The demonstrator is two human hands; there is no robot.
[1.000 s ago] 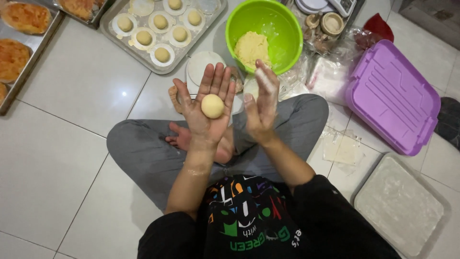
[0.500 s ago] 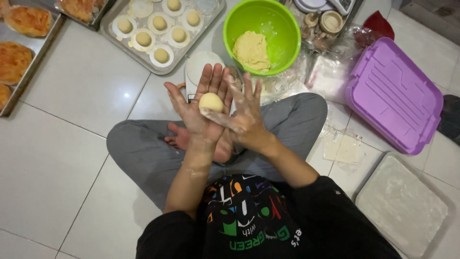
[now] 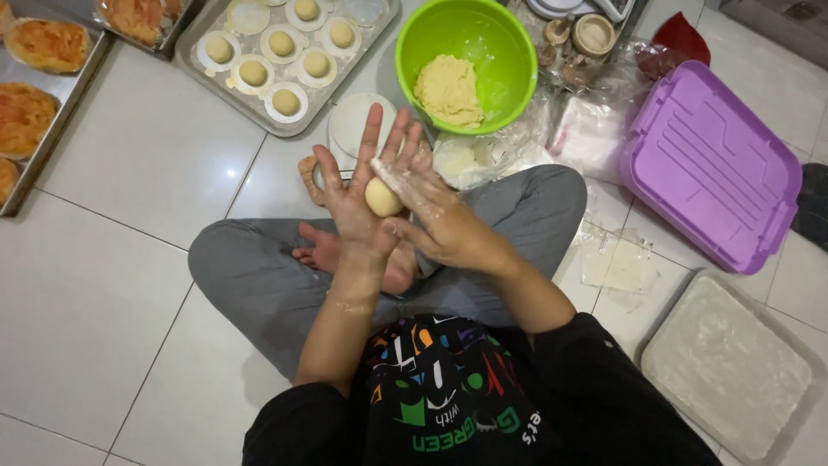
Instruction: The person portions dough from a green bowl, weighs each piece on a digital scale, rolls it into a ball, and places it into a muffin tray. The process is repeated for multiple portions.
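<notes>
I sit cross-legged on a white tiled floor. A pale yellow dough ball [image 3: 381, 198] lies on the palm of my left hand [image 3: 355, 192], whose fingers are spread upward. My floury right hand [image 3: 429, 211] presses flat against the ball from the right, so the ball sits between both palms. Just beyond my hands is a green bowl [image 3: 496, 39] with a lump of the same dough [image 3: 448, 89]. A metal tray [image 3: 259, 121] at the upper left carries several dough balls on round white papers.
A purple lidded box [image 3: 711, 164] stands at the right, and a flour-dusted tray [image 3: 733, 367] at the lower right. Trays of browned pastries [image 3: 47, 43] line the upper left. Plastic bags [image 3: 595, 129] and small jars [image 3: 593, 34] sit beside the bowl. A round white paper [image 3: 352, 125] lies behind my hands.
My right hand has closed in from the right onto the dough ball that rested in my open left palm. Both palms now press on it.
</notes>
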